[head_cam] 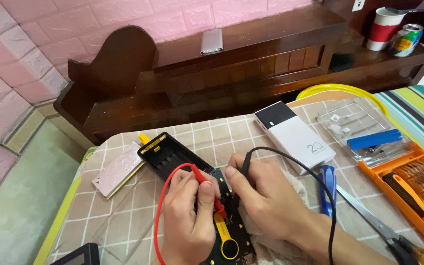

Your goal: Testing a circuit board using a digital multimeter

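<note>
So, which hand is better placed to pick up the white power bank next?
The right hand, probably. The white power bank lies just beyond it on the right side. The left hand, holding the red probe, is farther away across the black case.

Left hand [188, 216] and right hand [263, 194] side by side, knuckles up, fingers curled in pen-like pinches, thumbs nearly touching.

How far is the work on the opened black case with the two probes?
Done: the black case lies open, circuit board exposed. In hand: the left hand presses the red probe on the board, the right hand the black probe. Left: the case is not yet closed.
</note>
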